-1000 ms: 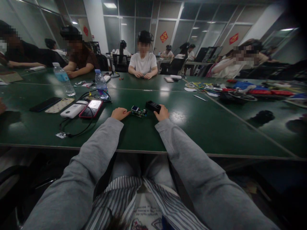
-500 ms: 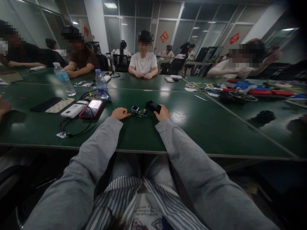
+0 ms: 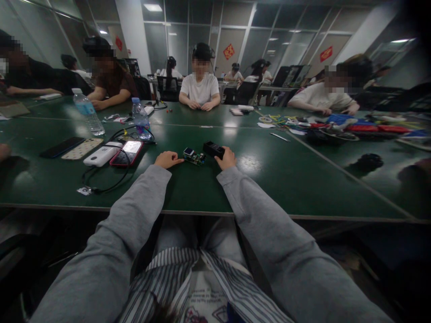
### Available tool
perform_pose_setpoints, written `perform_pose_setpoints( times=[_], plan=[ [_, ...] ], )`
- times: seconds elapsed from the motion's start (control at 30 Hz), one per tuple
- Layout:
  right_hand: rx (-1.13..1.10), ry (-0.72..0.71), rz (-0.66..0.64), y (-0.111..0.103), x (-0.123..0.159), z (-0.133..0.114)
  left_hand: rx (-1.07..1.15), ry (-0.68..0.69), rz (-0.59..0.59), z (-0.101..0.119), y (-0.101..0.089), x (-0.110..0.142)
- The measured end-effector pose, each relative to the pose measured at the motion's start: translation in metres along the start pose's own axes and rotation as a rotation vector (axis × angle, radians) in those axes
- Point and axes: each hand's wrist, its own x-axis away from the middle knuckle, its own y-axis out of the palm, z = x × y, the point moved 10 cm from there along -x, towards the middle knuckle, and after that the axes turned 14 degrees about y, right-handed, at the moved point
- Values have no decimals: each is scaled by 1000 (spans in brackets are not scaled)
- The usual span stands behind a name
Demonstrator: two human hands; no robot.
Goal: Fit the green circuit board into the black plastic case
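1. Can read nothing for certain.
2. On shirt (image 3: 204, 281): printed upside down, too blurred.
3. On red signs (image 3: 229, 51): marked in gold, illegible.
4. On power bank (image 3: 98, 157): marked, too small to read.

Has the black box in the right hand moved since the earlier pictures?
No; judged against the pale strip on the table, the black box shows no visible shift.

A blue-capped bottle (image 3: 141, 119) stands behind a red-edged phone (image 3: 126, 154).

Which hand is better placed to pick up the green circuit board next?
Left hand, likely: it's at the edge of the board, while the right hand grips the black rectangular box.
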Motion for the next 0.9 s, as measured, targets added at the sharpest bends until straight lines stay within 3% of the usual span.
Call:
perform_pose_setpoints(
  times=[0.2,0.33,0.47,0.6,0.67,0.83,0.9],
  plan=[
    [-41,-96,16,1,-3,-6,24,29,-5,-8,1,-3],
    [-66,-174,22,3,-2,-11,-65,15,69,-6,-6,0],
    [-84,-165,16,4,-1,-9,-202,10,152,0,-12,6],
    [-68,-153,-3,4,0,-11,-132,-36,66,-7,2,6],
    [-93,-193,32,-4,4,-18,-124,-42,42,-9,5,6],
    [-316,-408,259,-44,33,-46,-140,-41,33,-9,4,5],
    [-391,-491,264,-49,48,-58,-145,-40,33,-8,4,5]
  ],
)
